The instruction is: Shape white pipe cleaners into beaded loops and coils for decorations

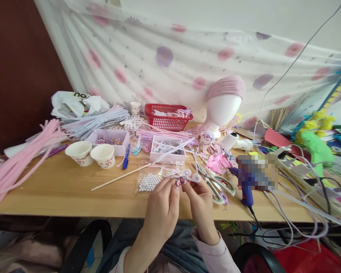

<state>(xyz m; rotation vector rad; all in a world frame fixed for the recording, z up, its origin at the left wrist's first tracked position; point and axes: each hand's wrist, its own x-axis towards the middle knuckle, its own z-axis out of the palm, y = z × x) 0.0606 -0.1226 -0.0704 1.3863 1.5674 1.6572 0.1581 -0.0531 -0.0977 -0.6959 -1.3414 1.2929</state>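
While the strip (191, 177) is pinched by left hand (163, 199) and right hand (201, 198), beads (149, 182) at left could be scattered if nudged.

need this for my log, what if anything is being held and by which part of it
A pale lilac looped strip, pinched beside its loops by the left hand and right hand; the exact contact points are hidden.

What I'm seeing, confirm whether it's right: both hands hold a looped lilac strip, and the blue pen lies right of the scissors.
The side is wrong: the head view shows the blue pen lying left of the scissors. The left hand and right hand do hold the looped lilac strip.
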